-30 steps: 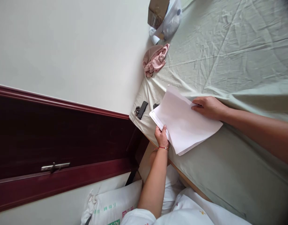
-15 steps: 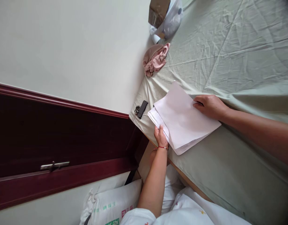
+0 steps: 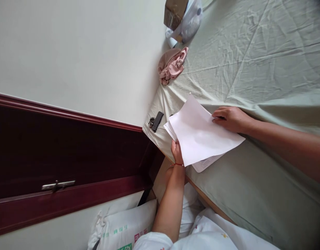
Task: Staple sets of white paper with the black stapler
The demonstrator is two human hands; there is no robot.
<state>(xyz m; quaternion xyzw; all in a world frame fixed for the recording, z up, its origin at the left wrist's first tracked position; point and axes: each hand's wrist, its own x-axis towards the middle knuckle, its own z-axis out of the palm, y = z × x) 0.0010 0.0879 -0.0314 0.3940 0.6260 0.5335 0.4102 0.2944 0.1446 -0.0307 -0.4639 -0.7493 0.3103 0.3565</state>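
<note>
A stack of white paper sheets (image 3: 170, 131) lies over the edge of the cloth-covered surface. On top of it a blank sheet (image 3: 204, 132) is lifted and slightly bowed, with printed text showing on a page below its lower edge. My left hand (image 3: 176, 151) grips the stack at its near left side, the fingers hidden underneath and the thumb partly covered by the top sheet. At the far right edge, my right hand (image 3: 228, 119) pinches the top sheet between thumb and fingers. A red cord bracelet (image 3: 179, 164) circles my left wrist.
Beyond the papers lies a black rectangular object (image 3: 157, 121) beside small keys-like items. A crumpled pink cloth (image 3: 172, 66), a cardboard box (image 3: 175, 14) and a plastic bag (image 3: 192, 24) sit along the wall. A dark red wooden panel (image 3: 71, 149) stands left, a white sack (image 3: 126, 222) below.
The top sheet has shifted left and toward me, now covering part of my left thumb and more of the stack. My right hand has moved slightly left with it.
</note>
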